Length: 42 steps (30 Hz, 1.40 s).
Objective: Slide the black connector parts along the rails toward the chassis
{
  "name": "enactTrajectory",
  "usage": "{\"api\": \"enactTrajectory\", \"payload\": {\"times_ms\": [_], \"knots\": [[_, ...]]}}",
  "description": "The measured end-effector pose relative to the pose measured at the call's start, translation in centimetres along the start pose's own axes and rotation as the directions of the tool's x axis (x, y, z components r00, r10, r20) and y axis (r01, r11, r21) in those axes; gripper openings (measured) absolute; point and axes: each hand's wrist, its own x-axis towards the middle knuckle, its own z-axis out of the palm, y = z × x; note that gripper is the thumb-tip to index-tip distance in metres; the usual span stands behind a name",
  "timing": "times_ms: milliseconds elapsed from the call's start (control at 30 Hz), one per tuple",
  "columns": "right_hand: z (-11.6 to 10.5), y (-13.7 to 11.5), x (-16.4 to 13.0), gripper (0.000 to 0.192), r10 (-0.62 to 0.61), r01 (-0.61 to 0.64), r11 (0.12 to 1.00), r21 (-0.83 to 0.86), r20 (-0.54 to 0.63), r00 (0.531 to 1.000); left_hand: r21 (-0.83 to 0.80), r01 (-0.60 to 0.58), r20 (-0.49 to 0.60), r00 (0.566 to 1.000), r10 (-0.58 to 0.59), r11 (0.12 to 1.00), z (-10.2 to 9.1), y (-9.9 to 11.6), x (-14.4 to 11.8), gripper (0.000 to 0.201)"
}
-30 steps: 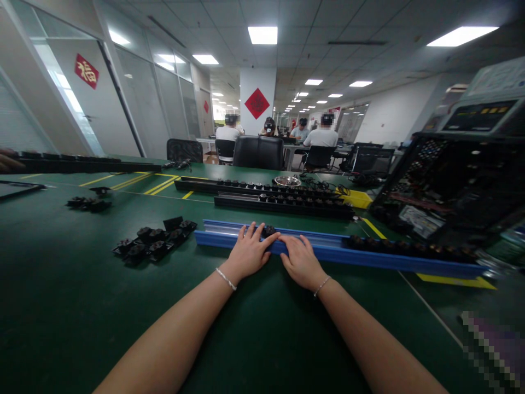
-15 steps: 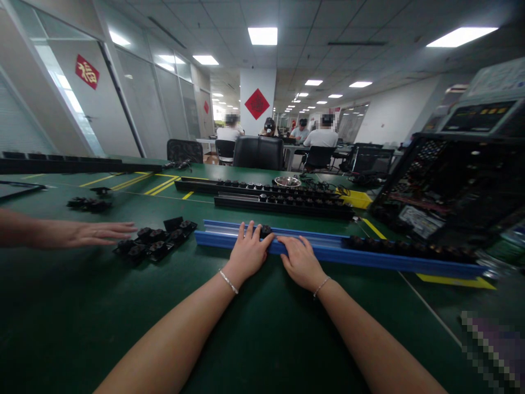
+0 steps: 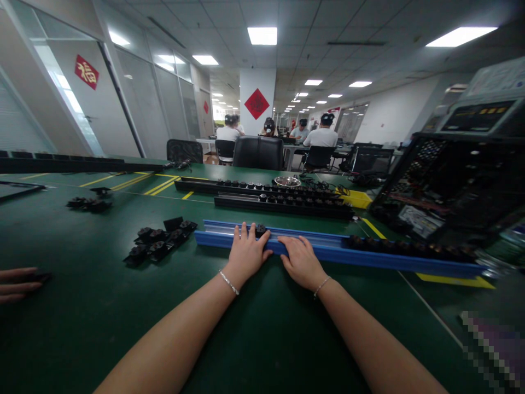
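Note:
A long blue rail with a clear inner strip lies across the green table in front of me. My left hand has its fingers spread over the rail's left half, thumb at the near wall. A small black part sits in the channel between its fingers, apparently touching them. Just to the right, my right hand curls its fingers over the near wall, thumb on the outer side. Several dark parts stand in a row in the rail's right end.
Several black parts lie left of the rail. At the left edge another person's hand holds a dark piece. Farther back are black rails with parts, a metal bowl and a yellow tray. An open computer case stands right.
The small black part and my left hand have shifted slightly left along the rail. The other person's hand has pulled back to the left edge with a dark piece. My right hand stays put.

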Motion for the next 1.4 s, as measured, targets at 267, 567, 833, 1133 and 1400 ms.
{"api": "enactTrajectory", "payload": {"times_ms": [267, 567, 833, 1133, 1400], "knots": [[-0.1, 0.2, -0.1, 0.041, -0.001, 0.001, 1.000, -0.014, 0.002, 1.000, 0.005, 0.038, -0.039, 0.999, -0.038, 0.999, -0.2, -0.5, 0.3, 0.049], [-0.2, 0.2, -0.1, 0.042, -0.001, 0.001, 1.000, -0.017, 0.012, 1.000, -0.046, 0.084, -0.052, 0.995, -0.087, 0.995, -0.3, -2.1, 0.6, 0.045], [-0.3, 0.3, -0.2, 0.042, -0.005, 0.005, 1.000, -0.022, 0.012, 1.000, -0.033, 0.099, -0.061, 0.993, -0.101, 0.995, -0.5, -2.9, 0.6, 0.044], [-0.3, 0.4, -0.2, 0.041, -0.002, 0.002, 1.000, -0.006, 0.010, 1.000, 0.011, 0.096, -0.068, 0.993, -0.095, 0.995, -0.4, -3.5, 0.5, 0.044], [-0.4, 0.6, -0.3, 0.041, -0.016, 0.016, 1.000, -0.015, 0.007, 1.000, 0.013, 0.125, -0.063, 0.990, -0.124, 0.992, -0.4, -4.3, 0.2, 0.044]]}}
